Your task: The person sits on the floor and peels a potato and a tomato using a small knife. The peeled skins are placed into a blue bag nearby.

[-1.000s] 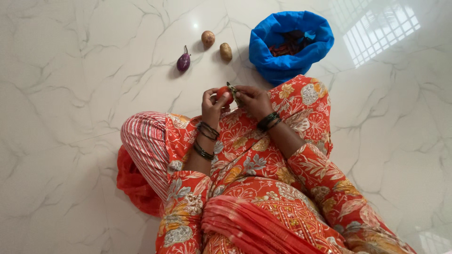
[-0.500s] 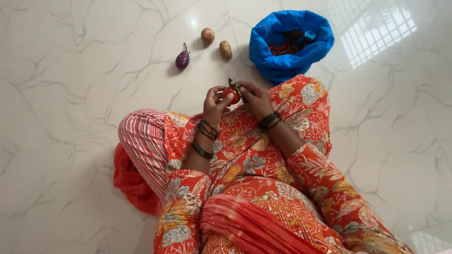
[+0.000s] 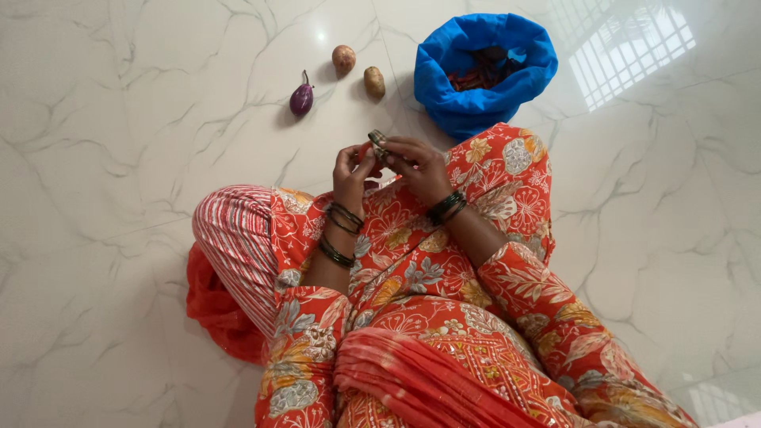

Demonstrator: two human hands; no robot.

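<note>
My left hand (image 3: 351, 175) cups a small red tomato (image 3: 366, 152), now mostly hidden behind my fingers. My right hand (image 3: 418, 165) grips a small peeler (image 3: 377, 142) whose dark head rests against the top of the tomato. Both hands meet above my knees, over my orange floral clothing. Dark bangles sit on both wrists.
On the white marble floor beyond my hands lie a small purple eggplant (image 3: 301, 99) and two potatoes (image 3: 344, 58) (image 3: 374, 81). A blue bag (image 3: 483, 70) with reddish scraps inside stands at the upper right. A red cloth (image 3: 212, 313) lies by my left knee.
The tomato has turned in my left hand and is now largely covered by fingers. The peeler has shifted slightly left over it. The view has drifted a little.
</note>
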